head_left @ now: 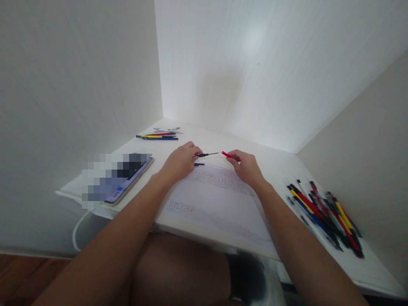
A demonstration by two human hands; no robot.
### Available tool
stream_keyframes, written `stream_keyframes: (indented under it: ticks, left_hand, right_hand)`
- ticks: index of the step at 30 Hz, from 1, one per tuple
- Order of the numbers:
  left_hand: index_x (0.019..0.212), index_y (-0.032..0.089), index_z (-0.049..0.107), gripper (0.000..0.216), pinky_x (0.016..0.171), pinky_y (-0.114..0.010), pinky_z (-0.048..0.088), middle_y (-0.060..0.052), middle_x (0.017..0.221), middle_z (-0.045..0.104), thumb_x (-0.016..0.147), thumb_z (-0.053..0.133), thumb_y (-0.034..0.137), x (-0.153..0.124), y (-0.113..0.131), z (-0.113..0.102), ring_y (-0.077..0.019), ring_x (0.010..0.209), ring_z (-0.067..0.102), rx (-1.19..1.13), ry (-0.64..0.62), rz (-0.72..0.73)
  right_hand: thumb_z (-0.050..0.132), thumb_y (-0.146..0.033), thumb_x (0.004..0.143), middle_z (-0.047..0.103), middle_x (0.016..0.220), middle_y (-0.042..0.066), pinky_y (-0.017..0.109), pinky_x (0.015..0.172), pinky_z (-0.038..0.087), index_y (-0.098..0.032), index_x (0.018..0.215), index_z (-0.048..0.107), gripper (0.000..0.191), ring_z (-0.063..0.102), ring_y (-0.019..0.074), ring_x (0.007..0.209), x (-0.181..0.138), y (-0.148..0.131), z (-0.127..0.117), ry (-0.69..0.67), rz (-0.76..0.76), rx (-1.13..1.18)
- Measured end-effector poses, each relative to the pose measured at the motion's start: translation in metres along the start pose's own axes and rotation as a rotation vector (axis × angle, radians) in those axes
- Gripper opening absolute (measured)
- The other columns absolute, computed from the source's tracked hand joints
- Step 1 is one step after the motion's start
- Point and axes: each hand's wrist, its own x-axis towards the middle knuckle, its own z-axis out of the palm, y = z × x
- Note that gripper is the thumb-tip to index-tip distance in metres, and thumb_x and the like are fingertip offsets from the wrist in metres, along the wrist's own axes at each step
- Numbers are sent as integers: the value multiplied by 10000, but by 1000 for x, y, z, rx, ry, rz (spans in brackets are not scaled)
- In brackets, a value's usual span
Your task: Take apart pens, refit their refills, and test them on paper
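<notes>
My left hand (180,162) is closed in a pinch on a black pen part with a thin refill (207,154) sticking out to the right. My right hand (245,166) is closed on a red pen barrel (227,154), whose tip points at the refill's end; the two are close or just touching. Both hands hover over a sheet of paper (210,199) covered with lines of small scribbles. A small black piece (199,164) lies on the paper beside my left hand.
A heap of red, yellow, blue and black pens (325,214) lies at the right on the white desk (280,163). Several more pens (159,136) lie at the back left. A phone (127,180) rests at the left edge. Walls close in on three sides.
</notes>
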Motion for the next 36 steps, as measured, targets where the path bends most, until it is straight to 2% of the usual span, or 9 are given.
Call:
stream_keyframes:
  ticks: [7,10,14,17,19,26,31,36]
  left_hand:
    - [990,190,755,249,847,-347,472,-75,976,689,880,541,126,0,-1,-1,-192,864,619,-81,60,0]
    - [980,201,755,192,788,-309,494,-57,933,720,849,619,165,1,4,0,-159,781,632,-238,101,-78]
    - [954,180,745,168,758,-291,529,-68,918,746,797,716,232,3,13,-4,-163,797,664,-503,190,-193]
    - [905,146,728,202,713,-297,551,-80,835,744,754,771,273,4,18,-10,-167,733,674,-725,259,-316]
    - [855,137,720,216,673,-296,551,-78,758,731,732,799,296,4,20,-13,-167,682,667,-821,257,-385]
    - [629,157,668,273,546,-284,470,-72,595,665,750,800,364,2,29,-14,-141,525,564,-847,232,-509]
    - [581,183,619,321,510,-287,389,-58,541,628,784,755,391,2,33,-11,-138,482,514,-761,258,-545]
    - [540,188,602,399,503,-291,361,-48,495,597,806,726,459,3,28,-3,-125,440,476,-687,272,-562]
  right_hand:
    - [586,-138,945,742,1012,63,334,825,478,-177,1006,744,173,664,217,911,0,0,-1,-45,-54,-78]
    - [593,-129,950,745,1021,52,331,837,473,-186,1008,748,175,664,213,925,-1,-3,2,-90,-63,-74]
    - [626,-120,934,751,971,29,300,782,476,-199,966,752,152,665,183,851,-2,-15,7,-141,-62,-4]
    - [644,-134,926,753,947,14,286,735,475,-213,977,752,144,658,163,785,-2,-22,10,-138,-34,61]
    - [662,-155,920,755,937,10,285,719,475,-222,976,756,129,656,159,768,-2,-24,11,-118,-26,85]
    - [707,-192,893,752,877,8,302,691,476,-236,933,770,86,662,166,745,0,-23,7,-39,-9,104]
    - [723,-202,867,739,859,13,312,676,469,-238,889,753,52,650,177,737,-1,-26,7,-31,19,67]
    - [710,-184,871,714,844,15,306,673,445,-228,852,722,50,624,175,735,-2,-31,10,-5,-30,-6]
